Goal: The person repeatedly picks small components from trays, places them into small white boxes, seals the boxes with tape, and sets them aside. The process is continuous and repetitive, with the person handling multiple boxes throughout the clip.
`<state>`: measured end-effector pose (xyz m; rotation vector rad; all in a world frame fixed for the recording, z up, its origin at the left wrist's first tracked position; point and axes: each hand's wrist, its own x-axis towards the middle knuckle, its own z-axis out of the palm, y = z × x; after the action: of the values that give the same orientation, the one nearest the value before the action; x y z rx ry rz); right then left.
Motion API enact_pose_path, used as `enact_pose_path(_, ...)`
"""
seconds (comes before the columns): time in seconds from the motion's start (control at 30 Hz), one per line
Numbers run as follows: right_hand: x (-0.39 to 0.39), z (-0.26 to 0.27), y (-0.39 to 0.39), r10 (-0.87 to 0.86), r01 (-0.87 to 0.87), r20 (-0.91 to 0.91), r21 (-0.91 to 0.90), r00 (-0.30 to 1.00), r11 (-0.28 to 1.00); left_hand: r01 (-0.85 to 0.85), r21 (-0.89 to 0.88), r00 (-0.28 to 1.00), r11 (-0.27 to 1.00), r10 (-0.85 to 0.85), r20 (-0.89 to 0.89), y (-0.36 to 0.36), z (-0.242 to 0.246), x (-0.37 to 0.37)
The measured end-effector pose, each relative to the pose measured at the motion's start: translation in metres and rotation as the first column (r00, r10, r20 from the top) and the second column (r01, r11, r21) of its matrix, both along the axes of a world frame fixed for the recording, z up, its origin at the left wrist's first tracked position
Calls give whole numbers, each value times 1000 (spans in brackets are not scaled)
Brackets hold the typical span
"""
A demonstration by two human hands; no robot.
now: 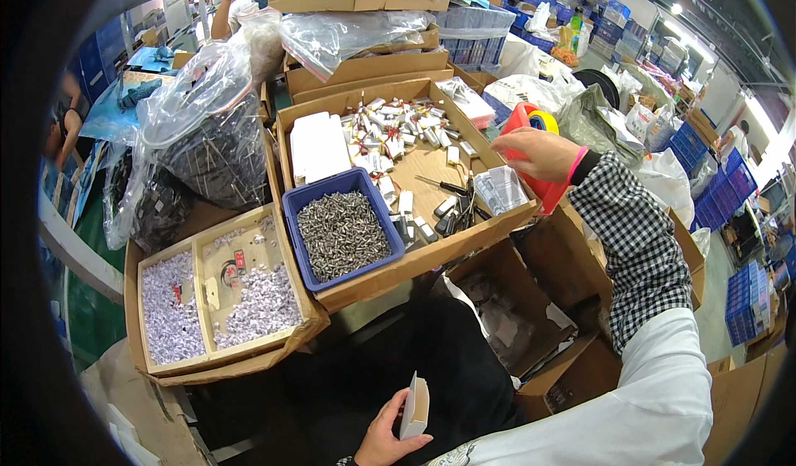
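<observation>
Low in the view, my left hand [387,432] holds a small white carton [413,411] upright between thumb and fingers. Its brown inner side faces right. My right hand [540,150] is stretched out to a red plastic container [552,193] at the right corner of a large cardboard tray [367,292]. A roll of yellow tape [545,121] shows behind that hand. Whether the fingers grip anything there is hidden. Many small wired battery packs [404,127] lie in the tray, with a stack of white plates [318,146], a screwdriver [444,184] and a clear bag [499,189].
A blue bin of small metal parts [342,233] sits on the tray's front left. Left of it stands a divided wooden tray [198,304] holding small whitish pieces. Open cardboard boxes [547,273] are below right. Bagged black parts [211,167] rise at left; a person [233,6] is beyond.
</observation>
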<state>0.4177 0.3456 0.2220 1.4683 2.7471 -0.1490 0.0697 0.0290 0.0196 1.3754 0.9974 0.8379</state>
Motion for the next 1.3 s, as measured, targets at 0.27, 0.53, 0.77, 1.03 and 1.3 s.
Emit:
enact_pose_path(0.27, 2, 11, 3, 26, -28, -18, -135, 999, 990, 7, -36, 1000, 999, -7, -3, -4, -1, -4)
enact_pose_path(0.53, -12, 46, -7, -66, 35, -171, -176, 983, 984, 5, -28, 999, 1000, -4, 40, -1, -2, 0)
enact_pose_path(0.77, -56, 7, 14, -174, -52, -496, -408, 851, 912, 3, -23, 1000, 1000, -3, 4, 1, -2, -5)
enact_pose_path(1.03, -111, -48, 63, -251, 44, -278, -584, 927, 811, -11, -75, 999, 997, 14, 44, 1, 0, -7)
enact_pose_path(1.3, -124, -57, 64, -74, -53, -248, -468, 966, 882, -22, -265, 805, 964, 175, 567, -7, 2, -9)
